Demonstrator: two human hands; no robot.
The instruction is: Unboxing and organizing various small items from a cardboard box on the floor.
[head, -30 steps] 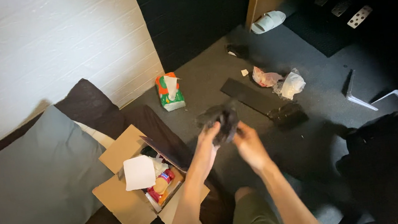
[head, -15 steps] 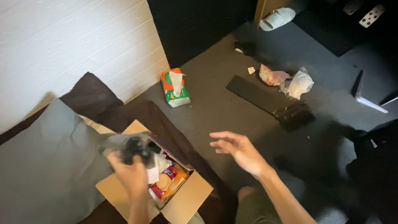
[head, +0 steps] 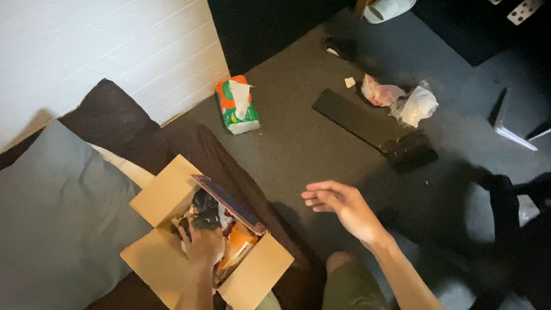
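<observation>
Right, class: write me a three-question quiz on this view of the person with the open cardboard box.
1. True or false: the left hand is inside the cardboard box.
2. What is the right hand doing? A) gripping a slipper B) open in the air, holding nothing C) pressing the pillow
3. Name the green and orange pack on the floor by the white wall.

Key: 1 true. 2 B. 3 a tissue pack, one white tissue sticking out.

Head view — looking steeply down.
</observation>
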